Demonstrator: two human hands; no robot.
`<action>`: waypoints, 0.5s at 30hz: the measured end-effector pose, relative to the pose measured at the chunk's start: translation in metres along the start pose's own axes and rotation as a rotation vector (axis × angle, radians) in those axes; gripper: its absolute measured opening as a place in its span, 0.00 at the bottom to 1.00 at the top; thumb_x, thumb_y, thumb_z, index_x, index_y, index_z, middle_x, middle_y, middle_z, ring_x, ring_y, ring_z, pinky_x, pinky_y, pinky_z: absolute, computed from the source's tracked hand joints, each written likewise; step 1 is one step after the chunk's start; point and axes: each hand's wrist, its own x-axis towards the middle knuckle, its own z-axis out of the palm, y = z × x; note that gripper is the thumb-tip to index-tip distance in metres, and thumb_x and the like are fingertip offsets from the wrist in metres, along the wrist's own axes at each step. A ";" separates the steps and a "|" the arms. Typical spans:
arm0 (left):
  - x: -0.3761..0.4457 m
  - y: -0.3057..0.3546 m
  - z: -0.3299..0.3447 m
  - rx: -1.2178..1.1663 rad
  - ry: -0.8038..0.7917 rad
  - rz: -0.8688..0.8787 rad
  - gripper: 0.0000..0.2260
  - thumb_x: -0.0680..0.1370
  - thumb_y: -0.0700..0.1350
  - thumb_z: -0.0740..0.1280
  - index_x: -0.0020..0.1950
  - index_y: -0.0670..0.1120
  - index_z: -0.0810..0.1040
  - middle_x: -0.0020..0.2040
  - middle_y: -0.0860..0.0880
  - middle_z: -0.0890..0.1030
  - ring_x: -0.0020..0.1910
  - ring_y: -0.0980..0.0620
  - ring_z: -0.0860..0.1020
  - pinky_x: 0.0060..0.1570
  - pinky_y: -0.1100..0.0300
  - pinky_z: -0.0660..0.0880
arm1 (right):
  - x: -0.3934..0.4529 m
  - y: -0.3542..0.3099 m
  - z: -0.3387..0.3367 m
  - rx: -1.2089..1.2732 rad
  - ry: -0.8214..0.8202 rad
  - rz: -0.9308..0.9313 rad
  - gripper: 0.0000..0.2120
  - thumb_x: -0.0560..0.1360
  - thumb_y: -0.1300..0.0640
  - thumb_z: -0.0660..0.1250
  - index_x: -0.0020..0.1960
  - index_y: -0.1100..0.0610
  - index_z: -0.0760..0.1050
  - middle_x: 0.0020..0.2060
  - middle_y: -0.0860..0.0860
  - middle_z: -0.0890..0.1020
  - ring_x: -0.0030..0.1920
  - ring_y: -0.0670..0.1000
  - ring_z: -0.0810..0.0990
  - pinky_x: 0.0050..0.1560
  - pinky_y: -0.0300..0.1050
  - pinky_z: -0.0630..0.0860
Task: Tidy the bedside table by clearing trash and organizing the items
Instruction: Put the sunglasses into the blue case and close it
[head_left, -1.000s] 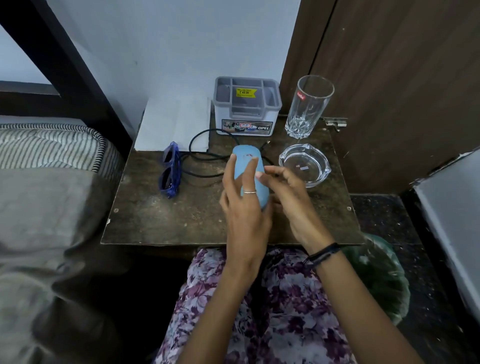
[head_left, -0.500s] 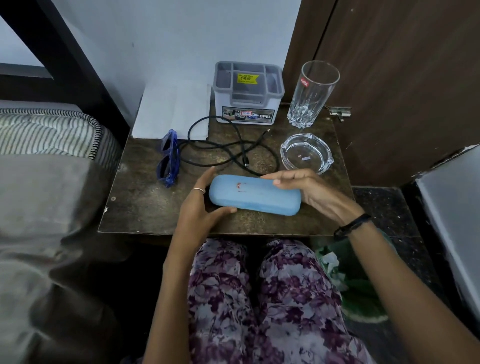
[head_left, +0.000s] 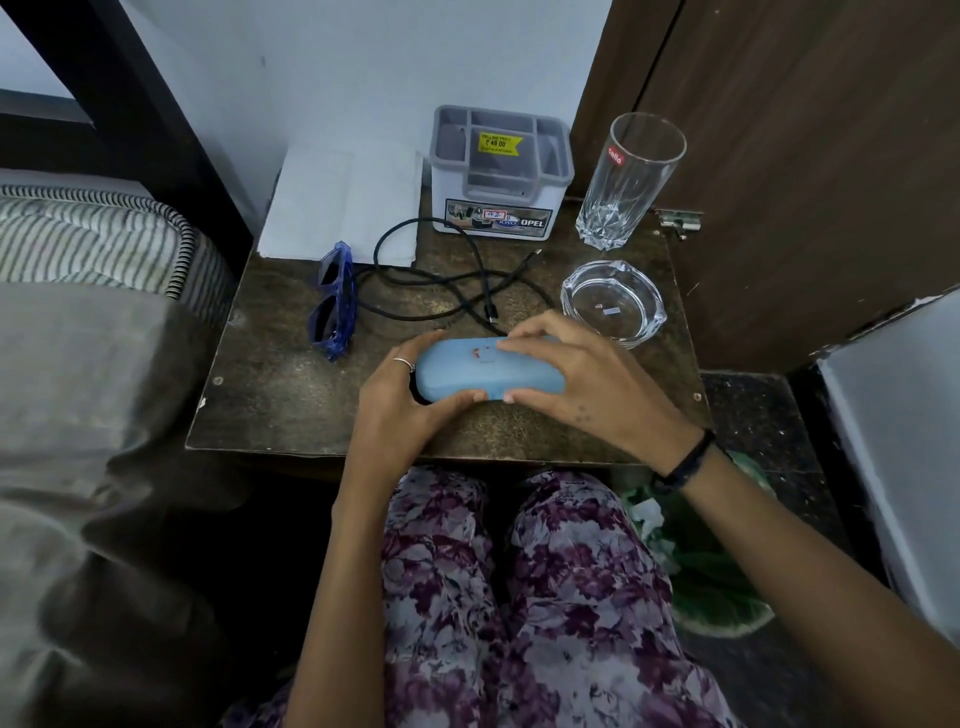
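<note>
While I look down through the head camera, the only view I have, both my hands are wrapped around the blue glasses case (head_left: 485, 370) just below the middle of the frame. My left hand (head_left: 397, 402) cups its left end, thumb along the near edge, and my right hand (head_left: 571, 379) lies over its right half, fingers curled across the top and thumb tucked under the front edge. The case lies lengthwise near the front of the bench (head_left: 291, 410), closed as far as I can see; whether it rests on the wood or sits slightly lifted I cannot tell.

By my reckoning the tidying is only partly done. The blue sunglasses (head_left: 332, 306) lie loose at centre left, just beside the black cable (head_left: 441, 291), which sprawls in loops across the middle and runs close behind the case. Toward the top of the frame stand the grey organizer (head_left: 501, 171), its compartments showing nothing inside, and the tall glass (head_left: 631, 176) to its right. The glass ashtray (head_left: 613, 304) sits at the right, holding what look like a couple of small scraps. A white sheet of paper (head_left: 343, 202) leans at the upper left. A green-lined bin (head_left: 711, 582) at lower right already holds some crumpled trash. I judge the sunglasses, cable and ashtray scraps are left to sort.
</note>
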 end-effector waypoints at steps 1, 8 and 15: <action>0.000 0.001 0.000 -0.015 0.007 -0.012 0.28 0.67 0.50 0.75 0.65 0.48 0.72 0.56 0.56 0.73 0.55 0.58 0.71 0.46 0.83 0.65 | 0.000 -0.001 0.001 -0.065 0.001 -0.030 0.24 0.72 0.50 0.71 0.66 0.54 0.73 0.60 0.49 0.75 0.59 0.50 0.74 0.57 0.46 0.74; 0.003 0.000 -0.003 -0.093 -0.069 -0.031 0.34 0.65 0.48 0.77 0.68 0.50 0.68 0.57 0.54 0.75 0.55 0.55 0.73 0.49 0.69 0.70 | 0.006 -0.002 -0.005 -0.399 -0.039 -0.291 0.26 0.67 0.50 0.75 0.60 0.63 0.77 0.52 0.57 0.83 0.48 0.56 0.82 0.40 0.47 0.81; 0.002 0.001 -0.004 -0.106 -0.071 -0.038 0.40 0.63 0.43 0.79 0.70 0.52 0.64 0.55 0.53 0.75 0.53 0.54 0.74 0.47 0.75 0.71 | 0.021 0.004 -0.012 -0.453 -0.034 -0.408 0.23 0.72 0.48 0.59 0.54 0.64 0.80 0.38 0.55 0.84 0.35 0.53 0.81 0.26 0.41 0.76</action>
